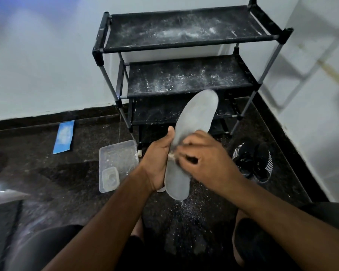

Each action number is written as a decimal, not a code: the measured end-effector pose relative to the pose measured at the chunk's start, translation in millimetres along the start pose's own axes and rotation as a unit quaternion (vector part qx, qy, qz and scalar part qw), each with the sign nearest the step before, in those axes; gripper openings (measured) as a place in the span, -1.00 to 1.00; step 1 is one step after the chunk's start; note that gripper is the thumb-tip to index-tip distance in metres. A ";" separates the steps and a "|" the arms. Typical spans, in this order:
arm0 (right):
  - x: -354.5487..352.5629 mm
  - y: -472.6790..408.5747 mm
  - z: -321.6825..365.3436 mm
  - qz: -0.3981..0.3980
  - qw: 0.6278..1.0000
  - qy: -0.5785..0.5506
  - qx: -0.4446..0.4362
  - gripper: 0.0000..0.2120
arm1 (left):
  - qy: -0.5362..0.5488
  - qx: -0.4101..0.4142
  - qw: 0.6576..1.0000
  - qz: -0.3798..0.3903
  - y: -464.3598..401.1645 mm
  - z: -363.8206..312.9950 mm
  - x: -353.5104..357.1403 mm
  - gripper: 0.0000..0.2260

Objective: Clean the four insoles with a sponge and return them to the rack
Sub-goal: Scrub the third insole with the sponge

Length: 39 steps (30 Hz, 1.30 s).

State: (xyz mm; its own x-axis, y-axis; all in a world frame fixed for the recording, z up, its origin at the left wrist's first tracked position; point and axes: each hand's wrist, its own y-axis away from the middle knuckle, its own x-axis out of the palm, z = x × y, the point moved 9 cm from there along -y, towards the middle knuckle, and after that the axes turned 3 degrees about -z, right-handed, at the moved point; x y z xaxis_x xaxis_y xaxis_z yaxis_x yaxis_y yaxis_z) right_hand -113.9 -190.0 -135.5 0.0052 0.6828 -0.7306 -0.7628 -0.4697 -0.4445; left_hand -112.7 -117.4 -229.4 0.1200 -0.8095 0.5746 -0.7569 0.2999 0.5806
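Note:
My left hand (157, 163) grips a long grey insole (196, 116) along its left edge, thumb up, and holds it upright in front of the rack. My right hand (205, 159) lies across the middle of the insole with fingers curled round a small pale sponge (172, 155), of which only a sliver shows. The black shoe rack (184, 81) stands against the wall behind, its shelves dusted with white powder and bare of insoles. A white edge (161, 189) peeks out under the insole's lower end.
A clear plastic tray (114, 159) with a small container (110, 178) in it lies on the dark floor to the left. A blue sheet (64, 136) lies further left. A pair of black shoes (252, 161) sits at the right. White powder speckles the floor below my hands.

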 end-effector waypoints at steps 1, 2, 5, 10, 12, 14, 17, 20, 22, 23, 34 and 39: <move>-8.3 -2.8 -8.2 -0.030 0.999 0.027 0.015 -0.88 | 0.013 0.005 1.000 0.003 -0.8 -0.9 1.4 -0.46; -16.3 -4.7 -15.6 -0.060 0.996 0.051 0.033 -0.87 | 0.027 0.010 1.000 0.006 -1.6 -1.7 2.4 -0.46; -32.7 -5.4 -30.0 -0.126 0.985 0.090 0.075 -0.84 | 0.055 0.020 0.998 0.017 1.2 -5.1 9.2 -0.52; -35.6 -4.9 -39.8 -0.132 0.983 0.067 0.109 -0.81 | 0.059 0.027 0.997 0.032 5.2 -6.7 11.8 -0.56; -30.0 -4.4 -37.6 -0.122 0.987 0.038 0.101 -0.81 | 0.058 0.022 0.998 0.021 4.6 -6.6 7.5 -0.55; -27.1 -4.1 -31.8 -0.123 0.987 0.018 0.098 -0.79 | 0.062 0.021 0.998 0.018 2.8 -6.5 4.0 -0.53; -13.9 -4.2 3.3 -0.086 0.996 0.001 0.035 -0.81 | 0.078 0.009 0.996 0.032 -0.8 -5.6 1.7 -0.51; -3.3 -1.8 25.3 -0.039 0.999 -0.006 -0.033 -0.83 | 0.070 -0.002 0.997 0.039 -1.7 -3.4 -3.0 -0.45; -12.6 -5.8 8.2 -0.064 0.998 0.027 -0.008 -0.83 | 0.070 0.003 0.996 0.046 -1.0 -3.7 -1.4 -0.53; -19.9 -7.1 -2.3 -0.086 0.996 0.033 0.019 -0.83 | 0.075 0.009 0.996 0.050 -1.4 -4.2 0.6 -0.56; -7.0 -7.2 -0.9 -0.051 0.999 0.011 0.015 -0.83 | 0.081 0.000 0.995 0.057 -4.6 -0.9 -0.6 -0.57; 5.8 -0.4 30.5 -0.038 0.997 -0.029 -0.058 -0.81 | 0.060 -0.005 0.996 0.063 -1.5 -3.7 -2.3 -0.41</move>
State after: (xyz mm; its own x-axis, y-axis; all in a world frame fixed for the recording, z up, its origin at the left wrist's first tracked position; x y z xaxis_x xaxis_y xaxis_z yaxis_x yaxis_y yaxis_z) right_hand -133.3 -168.9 -123.8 0.0213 0.7487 -0.6626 -0.6822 -0.4735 -0.5571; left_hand -109.5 -114.1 -229.6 0.1017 -0.6995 0.7074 -0.7639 0.4005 0.5059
